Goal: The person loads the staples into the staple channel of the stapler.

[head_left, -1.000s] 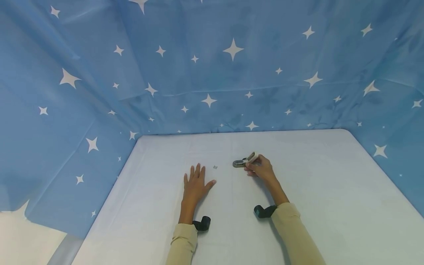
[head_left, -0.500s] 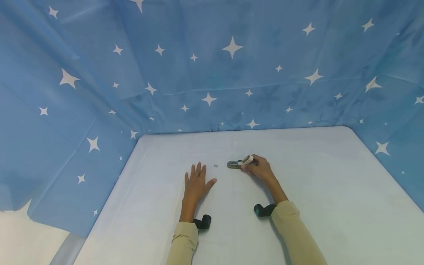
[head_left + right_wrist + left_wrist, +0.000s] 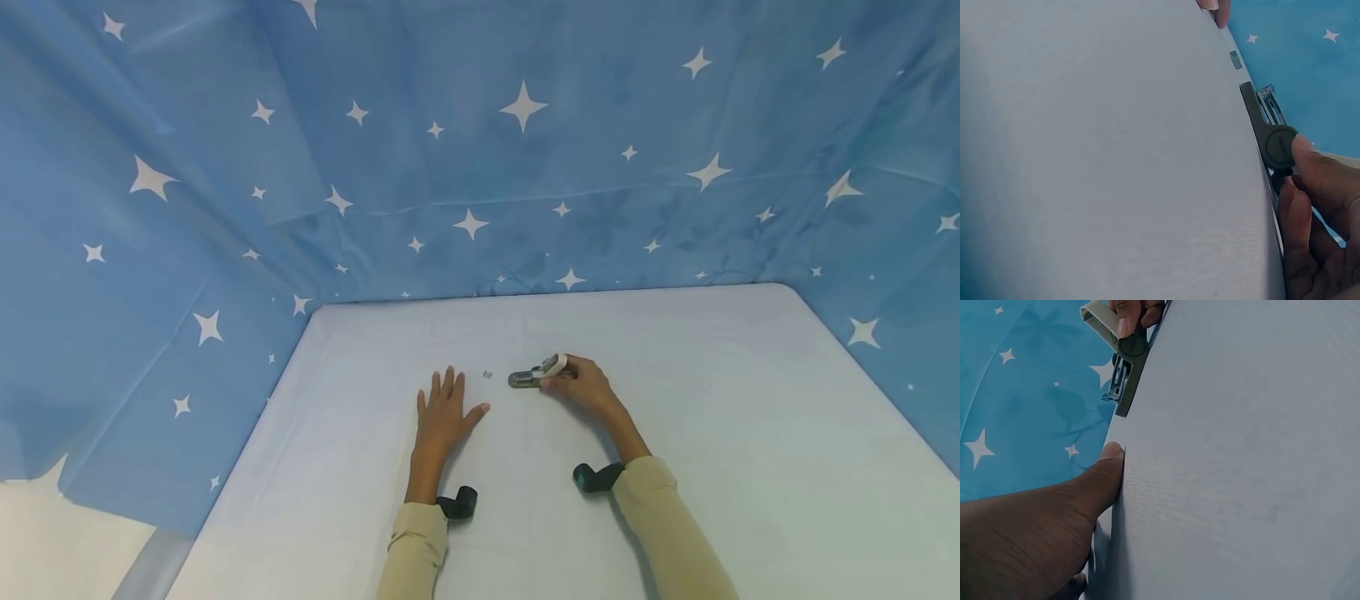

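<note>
A stapler [image 3: 522, 380] with a dark green base and a cream top lies on the white table, its top swung up and the metal magazine showing in the left wrist view. My right hand [image 3: 590, 388] pinches it near the round hinge, thumb on one side. Just left of the stapler is a small greyish piece [image 3: 487, 374], seen in the right wrist view as a short block [image 3: 1235, 60]; it looks like a strip of staples. My left hand [image 3: 441, 423] rests on the table with fingers spread, beside the small piece and apart from it.
The white-covered table [image 3: 750, 400] reaches to a blue curtain [image 3: 420, 167] with white stars at the back and sides. Each wrist wears a black camera mount [image 3: 459, 503].
My right hand has brought the stapler leftward and slightly nearer to me, closer to the small piece. The left hand has stayed in place.
</note>
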`<action>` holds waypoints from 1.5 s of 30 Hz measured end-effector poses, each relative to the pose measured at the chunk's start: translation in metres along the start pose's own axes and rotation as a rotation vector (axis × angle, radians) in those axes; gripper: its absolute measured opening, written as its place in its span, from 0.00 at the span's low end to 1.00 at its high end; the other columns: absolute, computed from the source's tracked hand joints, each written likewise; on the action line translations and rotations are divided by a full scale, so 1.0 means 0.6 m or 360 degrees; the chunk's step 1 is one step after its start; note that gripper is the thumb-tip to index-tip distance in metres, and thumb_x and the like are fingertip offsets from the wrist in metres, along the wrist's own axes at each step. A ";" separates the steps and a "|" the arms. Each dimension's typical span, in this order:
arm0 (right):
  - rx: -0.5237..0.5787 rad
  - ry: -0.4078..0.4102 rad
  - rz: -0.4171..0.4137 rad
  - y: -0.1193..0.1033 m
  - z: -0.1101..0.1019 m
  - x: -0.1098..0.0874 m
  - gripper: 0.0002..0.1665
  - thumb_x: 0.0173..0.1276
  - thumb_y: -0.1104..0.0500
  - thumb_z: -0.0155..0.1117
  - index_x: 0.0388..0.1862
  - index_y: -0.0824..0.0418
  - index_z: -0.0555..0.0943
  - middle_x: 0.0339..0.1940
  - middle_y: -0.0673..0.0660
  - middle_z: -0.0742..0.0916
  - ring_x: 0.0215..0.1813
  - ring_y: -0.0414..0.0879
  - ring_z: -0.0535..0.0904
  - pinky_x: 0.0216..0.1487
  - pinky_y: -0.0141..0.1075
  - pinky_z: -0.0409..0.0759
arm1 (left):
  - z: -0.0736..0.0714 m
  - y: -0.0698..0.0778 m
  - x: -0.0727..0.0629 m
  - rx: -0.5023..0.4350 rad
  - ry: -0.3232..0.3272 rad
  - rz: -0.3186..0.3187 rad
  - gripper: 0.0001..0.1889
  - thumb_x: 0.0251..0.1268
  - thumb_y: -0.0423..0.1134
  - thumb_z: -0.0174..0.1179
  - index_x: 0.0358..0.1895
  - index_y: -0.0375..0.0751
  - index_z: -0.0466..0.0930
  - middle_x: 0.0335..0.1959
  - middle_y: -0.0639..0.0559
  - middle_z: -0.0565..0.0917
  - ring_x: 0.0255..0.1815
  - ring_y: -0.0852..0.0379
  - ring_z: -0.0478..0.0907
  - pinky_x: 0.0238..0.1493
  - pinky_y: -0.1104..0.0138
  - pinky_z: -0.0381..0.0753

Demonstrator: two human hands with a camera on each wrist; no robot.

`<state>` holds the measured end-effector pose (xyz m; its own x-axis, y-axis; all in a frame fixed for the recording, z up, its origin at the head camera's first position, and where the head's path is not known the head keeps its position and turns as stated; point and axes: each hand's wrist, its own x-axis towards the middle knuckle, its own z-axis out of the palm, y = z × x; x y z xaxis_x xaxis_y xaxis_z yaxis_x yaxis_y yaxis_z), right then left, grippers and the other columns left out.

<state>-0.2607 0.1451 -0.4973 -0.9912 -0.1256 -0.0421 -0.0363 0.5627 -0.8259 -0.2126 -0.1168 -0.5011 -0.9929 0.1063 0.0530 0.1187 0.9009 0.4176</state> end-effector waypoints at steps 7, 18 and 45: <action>-0.0061 0.0012 -0.0020 -0.007 0.002 -0.001 0.20 0.61 0.51 0.72 0.46 0.61 0.84 0.33 0.57 0.85 0.32 0.46 0.73 0.33 0.35 0.70 | -0.001 -0.001 0.001 -0.0020 0.0003 -0.0007 0.41 0.67 0.60 0.57 0.74 0.37 0.59 0.78 0.38 0.54 0.79 0.36 0.45 0.74 0.37 0.44; -0.0074 -0.0019 -0.0052 -0.001 0.000 0.001 0.18 0.61 0.51 0.73 0.44 0.61 0.84 0.32 0.57 0.85 0.33 0.47 0.72 0.35 0.35 0.68 | -0.001 0.002 0.002 -0.0054 -0.0009 -0.0022 0.41 0.67 0.60 0.57 0.75 0.37 0.58 0.78 0.39 0.53 0.80 0.37 0.44 0.75 0.38 0.42; 0.0042 -0.0006 -0.0068 0.003 0.007 -0.003 0.19 0.61 0.51 0.73 0.46 0.61 0.84 0.30 0.56 0.84 0.30 0.44 0.74 0.32 0.34 0.74 | -0.004 0.019 0.035 0.0025 0.0157 0.0115 0.26 0.56 0.46 0.70 0.60 0.45 0.80 0.64 0.37 0.76 0.66 0.37 0.71 0.65 0.46 0.71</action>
<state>-0.2587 0.1429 -0.5009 -0.9883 -0.1520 -0.0082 -0.0753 0.5349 -0.8416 -0.2321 -0.1055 -0.4933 -0.9766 0.1299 0.1716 0.1890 0.8989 0.3953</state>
